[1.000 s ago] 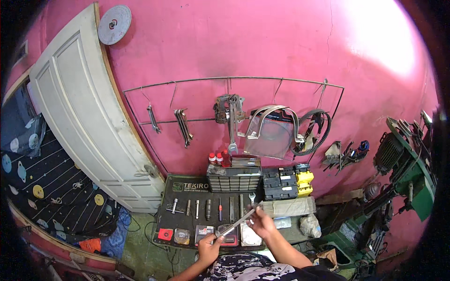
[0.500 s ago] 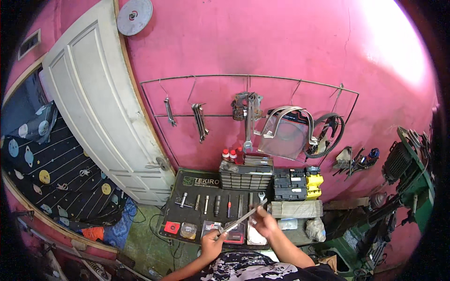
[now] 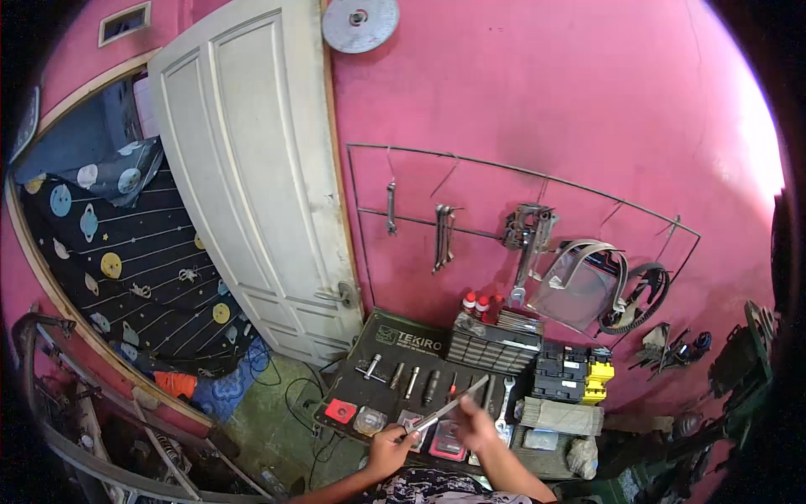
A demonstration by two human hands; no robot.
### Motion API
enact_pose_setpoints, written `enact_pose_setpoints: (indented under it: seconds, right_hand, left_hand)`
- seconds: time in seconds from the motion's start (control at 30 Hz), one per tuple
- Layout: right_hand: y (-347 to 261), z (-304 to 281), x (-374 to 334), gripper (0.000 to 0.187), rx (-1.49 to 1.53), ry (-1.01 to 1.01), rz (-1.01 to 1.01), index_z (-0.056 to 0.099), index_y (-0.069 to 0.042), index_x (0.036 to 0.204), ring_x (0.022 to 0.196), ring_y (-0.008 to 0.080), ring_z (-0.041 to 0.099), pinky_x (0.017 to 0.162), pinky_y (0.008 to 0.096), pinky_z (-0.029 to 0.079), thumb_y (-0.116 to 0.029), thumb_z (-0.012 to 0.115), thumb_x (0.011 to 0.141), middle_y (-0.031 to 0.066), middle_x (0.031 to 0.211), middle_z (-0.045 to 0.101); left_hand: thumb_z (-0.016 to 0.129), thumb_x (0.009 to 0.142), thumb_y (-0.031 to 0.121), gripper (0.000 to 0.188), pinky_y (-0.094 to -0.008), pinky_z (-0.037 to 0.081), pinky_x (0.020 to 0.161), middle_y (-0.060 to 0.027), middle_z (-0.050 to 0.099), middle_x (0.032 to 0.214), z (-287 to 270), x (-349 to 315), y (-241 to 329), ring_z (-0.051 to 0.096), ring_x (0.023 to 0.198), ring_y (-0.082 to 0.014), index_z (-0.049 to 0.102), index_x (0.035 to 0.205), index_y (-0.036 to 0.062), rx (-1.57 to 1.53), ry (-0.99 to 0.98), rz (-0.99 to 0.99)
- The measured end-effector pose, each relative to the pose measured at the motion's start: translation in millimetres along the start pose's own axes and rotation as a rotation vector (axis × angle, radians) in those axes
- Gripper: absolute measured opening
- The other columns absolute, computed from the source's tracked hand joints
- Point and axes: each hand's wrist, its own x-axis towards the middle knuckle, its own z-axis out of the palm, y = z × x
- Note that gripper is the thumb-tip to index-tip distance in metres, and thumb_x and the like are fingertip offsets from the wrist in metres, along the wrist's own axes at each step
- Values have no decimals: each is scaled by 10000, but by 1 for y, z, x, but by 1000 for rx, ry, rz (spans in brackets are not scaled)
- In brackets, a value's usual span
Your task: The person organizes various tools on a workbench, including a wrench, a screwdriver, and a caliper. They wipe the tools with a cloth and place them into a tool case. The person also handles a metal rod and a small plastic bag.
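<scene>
Above the front of the workbench, my left hand (image 3: 389, 449) is closed round the near end of a long flat metal bar (image 3: 442, 412). The bar slants up and away to the right; its exact kind I cannot make out. Close to the bar's right side is my right hand (image 3: 478, 430), its fingers smeared by motion, so whether it touches the bar is unclear. Beyond the hands, a T-handle wrench (image 3: 371, 366), several sockets (image 3: 432, 386), a red screwdriver (image 3: 453, 387) and a combination wrench (image 3: 505, 399) lie in a row on the dark mat.
At the bench's back stand a drawer organizer (image 3: 494, 344) and black-and-yellow cases (image 3: 571, 370). A red square box (image 3: 340, 410) and a clear round container (image 3: 371, 421) sit front left. Wrenches (image 3: 442, 238) hang from a wall rack. A white door (image 3: 260, 168) stands at the left.
The view has turned left, so the bench appears farther right and tilted. The bar stays in my left hand. My right hand has shifted slightly beside the bar and is blurred.
</scene>
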Motion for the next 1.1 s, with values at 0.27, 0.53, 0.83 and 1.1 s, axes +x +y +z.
enact_pose_setpoints:
  seconds: [0.27, 0.53, 0.83, 1.1]
  right_hand:
    - [-5, 46, 10, 281, 83, -6, -33, 640, -121, 1101, 1103, 243, 581, 944, 489, 423, -367, 656, 966, 26, 1054, 674]
    - [62, 80, 11, 307, -50, -51, 66, 661, -111, 1191, 1139, 268, 551, 1018, 553, 392, -311, 667, 959, 38, 1189, 645]
    - [22, 45, 30, 329, 118, 85, -226, 630, -120, 1257, 1223, 318, 556, 1042, 570, 370, -329, 576, 1008, 84, 1218, 666]
    - [70, 81, 8, 335, 156, 158, -162, 630, -133, 1268, 1208, 240, 518, 1042, 516, 334, -337, 583, 1005, 45, 1288, 634]
  left_hand:
    - [732, 910, 187, 190, -358, 405, 563, -129, 566, 673, -49, 6, -13, 531, 603, -206, 716, 906, -3, 18, 16, 45]
    - [703, 941, 215, 220, -350, 395, 561, -120, 550, 681, -71, 25, -35, 512, 608, -183, 710, 919, -4, 3, -63, 5]
    - [695, 947, 210, 198, -325, 396, 548, -74, 558, 647, -101, 47, -44, 495, 592, -120, 745, 973, 20, -134, -224, 8]
    - [695, 955, 224, 225, -304, 398, 535, -68, 595, 652, -107, 67, -58, 500, 579, -100, 744, 941, 5, -179, -390, -46]
